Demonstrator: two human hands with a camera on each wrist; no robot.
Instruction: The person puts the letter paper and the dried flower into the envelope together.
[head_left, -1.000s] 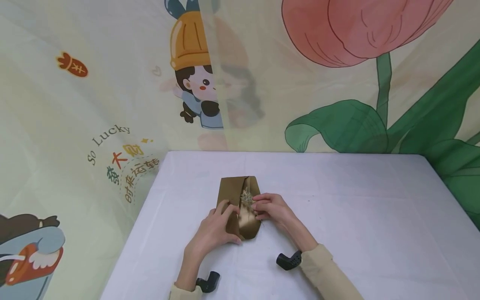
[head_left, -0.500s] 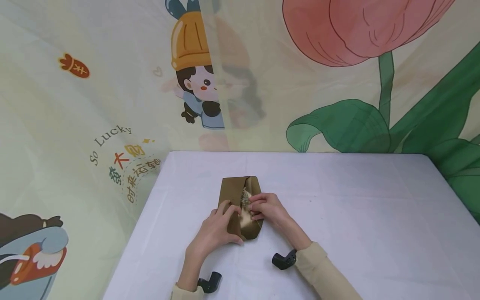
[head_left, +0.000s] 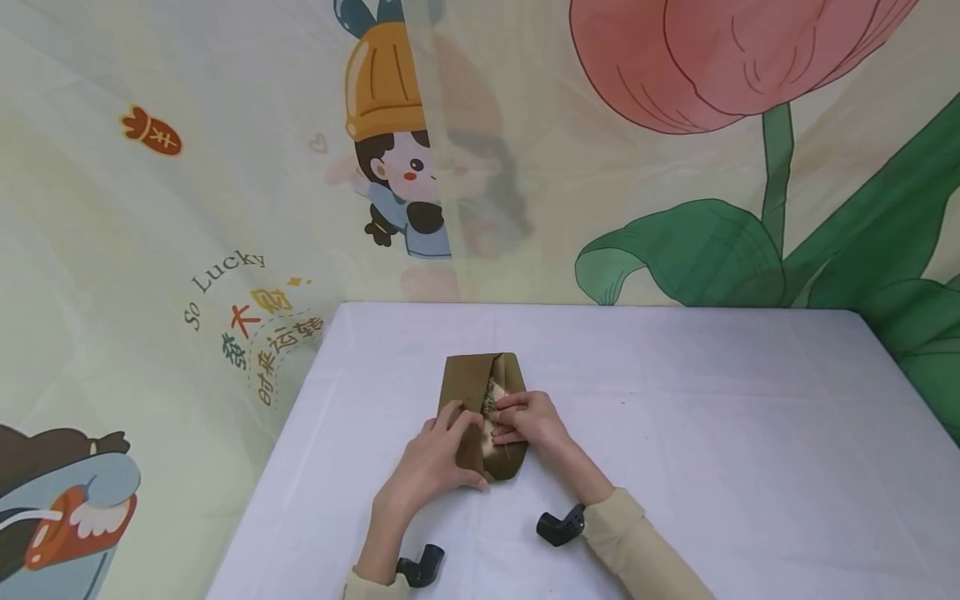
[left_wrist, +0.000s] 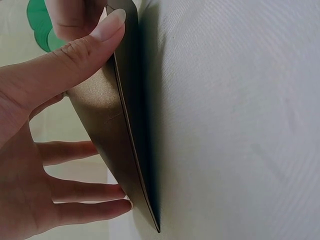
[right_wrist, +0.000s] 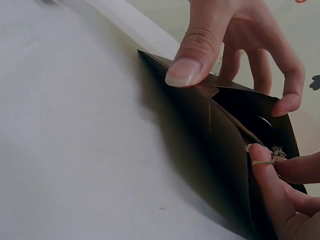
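Observation:
A gold-brown paper envelope (head_left: 465,379) lies on the white table with its flap side turned to the right. My left hand (head_left: 431,458) holds it from the left, thumb at the near edge; in the left wrist view its other fingers rest against the envelope's (left_wrist: 107,112) face. The index fingertip is at the opening, which gapes dark in the right wrist view. Between thumb and fingers my right hand (head_left: 538,423) pinches a small dried flower sprig (head_left: 489,397) by its thin stem (right_wrist: 262,162). The sprig's head is partly hidden inside the opening.
The white-covered table (head_left: 712,433) stretches away to the right and back. Behind it hangs a printed cloth (head_left: 517,275) with a pink tulip and cartoon figures. A black wrist device (head_left: 561,527) sits at the right cuff, another black wrist device (head_left: 422,567) at the left.
My right hand has moved left toward the opening, carrying the dried flower sprig in, so less of it shows. The left hand keeps its hold on the envelope.

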